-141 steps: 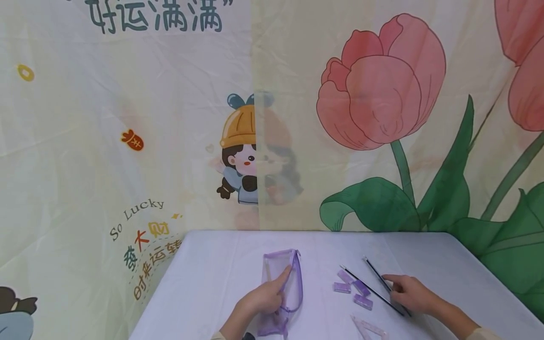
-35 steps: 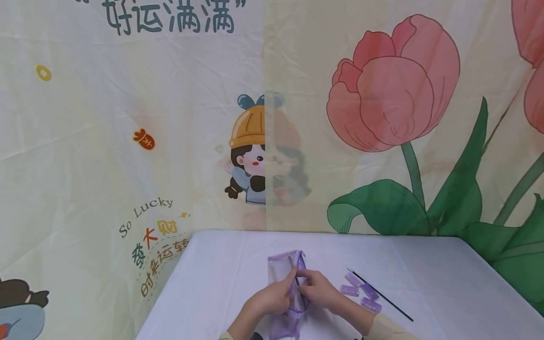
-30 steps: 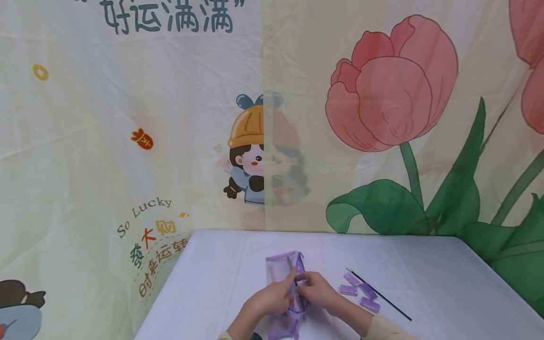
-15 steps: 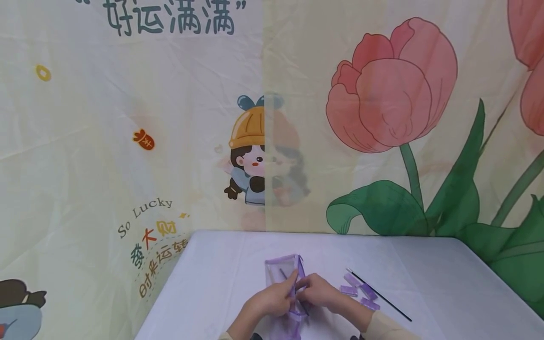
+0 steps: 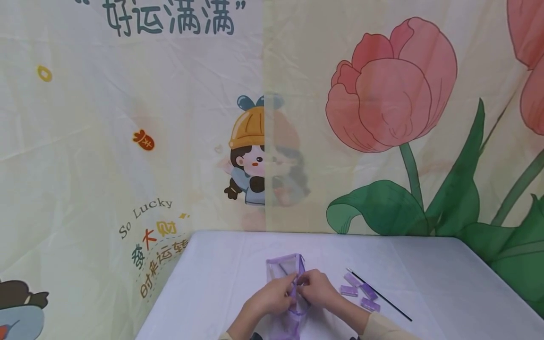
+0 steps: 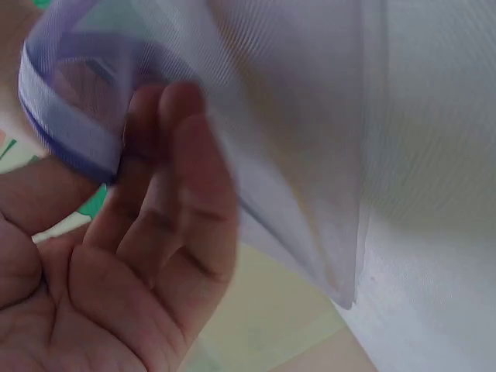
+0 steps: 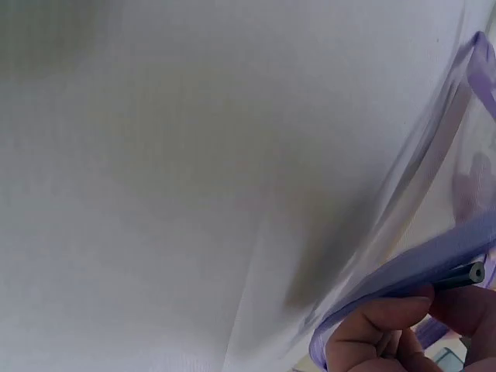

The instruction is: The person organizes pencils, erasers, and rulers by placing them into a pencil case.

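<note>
A see-through purple mesh pencil case (image 5: 272, 274) with purple trim lies in the middle of the table. My left hand (image 5: 274, 295) grips its open edge, thumb on the trim; the left wrist view shows the fingers (image 6: 205, 178) curled at the mesh. At the opening, my right hand (image 5: 320, 288) pinches a dark pencil (image 7: 465, 276) beside the trim, and one end of it shows in the right wrist view. Most of that pencil is behind the mesh or the hands. A thin yellowish stick (image 6: 310, 225) shows blurred through the mesh.
Right of the hands, several small purple blocks (image 5: 349, 290), perhaps erasers, lie on the white table (image 5: 442, 283). Another dark pencil (image 5: 388, 303) lies slantwise beside them. A printed cloth (image 5: 293, 71) hangs behind the table's far edge.
Earlier, my right hand was at two pencils on the right; it has brought one to the case. Over the last half second, that pencil has slid further in, and its near end is hidden in the head view.
</note>
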Demonstrator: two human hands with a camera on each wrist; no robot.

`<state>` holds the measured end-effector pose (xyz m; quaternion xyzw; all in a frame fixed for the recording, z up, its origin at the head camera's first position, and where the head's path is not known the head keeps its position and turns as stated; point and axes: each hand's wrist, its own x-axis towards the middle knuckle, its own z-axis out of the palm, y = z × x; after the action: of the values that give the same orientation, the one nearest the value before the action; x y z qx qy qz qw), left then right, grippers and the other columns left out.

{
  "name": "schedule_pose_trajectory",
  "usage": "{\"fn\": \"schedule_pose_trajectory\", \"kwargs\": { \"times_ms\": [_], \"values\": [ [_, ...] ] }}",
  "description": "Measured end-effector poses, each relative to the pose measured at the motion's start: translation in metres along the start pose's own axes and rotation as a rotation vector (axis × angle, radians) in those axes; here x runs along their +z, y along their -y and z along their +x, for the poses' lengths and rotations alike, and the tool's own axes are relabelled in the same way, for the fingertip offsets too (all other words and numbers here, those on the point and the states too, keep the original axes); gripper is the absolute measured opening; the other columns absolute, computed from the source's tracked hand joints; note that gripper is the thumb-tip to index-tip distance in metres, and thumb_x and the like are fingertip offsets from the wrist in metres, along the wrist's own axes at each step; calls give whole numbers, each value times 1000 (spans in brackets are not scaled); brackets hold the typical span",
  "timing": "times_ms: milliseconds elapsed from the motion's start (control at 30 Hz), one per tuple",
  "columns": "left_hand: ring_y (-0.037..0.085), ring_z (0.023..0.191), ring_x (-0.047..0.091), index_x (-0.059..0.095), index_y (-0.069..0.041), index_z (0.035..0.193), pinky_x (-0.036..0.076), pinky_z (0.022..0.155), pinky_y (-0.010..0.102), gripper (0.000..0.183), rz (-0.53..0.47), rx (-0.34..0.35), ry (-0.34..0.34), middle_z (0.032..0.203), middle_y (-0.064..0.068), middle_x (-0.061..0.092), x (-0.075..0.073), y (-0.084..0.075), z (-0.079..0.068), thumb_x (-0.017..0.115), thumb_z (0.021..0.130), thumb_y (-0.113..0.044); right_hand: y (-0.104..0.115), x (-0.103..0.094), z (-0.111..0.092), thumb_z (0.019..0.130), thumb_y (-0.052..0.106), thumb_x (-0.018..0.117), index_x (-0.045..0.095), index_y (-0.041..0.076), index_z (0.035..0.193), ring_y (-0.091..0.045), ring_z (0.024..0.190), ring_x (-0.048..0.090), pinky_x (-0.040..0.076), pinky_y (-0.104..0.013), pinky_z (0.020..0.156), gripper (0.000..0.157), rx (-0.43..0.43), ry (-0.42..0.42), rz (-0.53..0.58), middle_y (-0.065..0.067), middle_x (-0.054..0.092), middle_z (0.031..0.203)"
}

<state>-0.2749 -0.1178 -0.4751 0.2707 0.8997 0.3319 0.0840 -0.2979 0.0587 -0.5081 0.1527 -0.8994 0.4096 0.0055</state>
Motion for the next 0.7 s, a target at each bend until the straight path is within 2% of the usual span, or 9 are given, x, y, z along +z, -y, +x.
{"fn": "schedule_pose_trajectory", "kwargs": {
  "times_ms": [100,267,500,700],
  "values": [
    [3,65,54,46,3,144,48,58,16,65,-5,14,-23,77,-3,67,0,-1,1,69,84,-5,0,2,0,75,8,70,74,3,78,-9,59,53,48,-20,48,7,41,-32,49,2,64,66],
    [4,67,58,47,3,143,51,56,16,61,-27,16,-38,85,6,70,0,-3,1,68,86,-4,2,5,-1,74,4,69,72,3,78,-10,61,55,51,-21,51,5,129,-50,117,1,63,67],
    [4,64,55,49,2,142,50,53,17,59,-39,21,-62,83,7,68,1,-2,1,66,86,-1,2,7,-4,74,2,70,73,1,80,-9,60,57,52,-21,51,7,91,-83,93,-1,67,68],
    [3,59,52,48,2,143,49,50,17,59,-65,8,-70,77,0,63,3,0,3,66,87,-2,4,5,-8,75,5,70,74,2,82,-10,64,59,53,-22,55,8,104,-39,92,-1,69,71]
  ]
}}
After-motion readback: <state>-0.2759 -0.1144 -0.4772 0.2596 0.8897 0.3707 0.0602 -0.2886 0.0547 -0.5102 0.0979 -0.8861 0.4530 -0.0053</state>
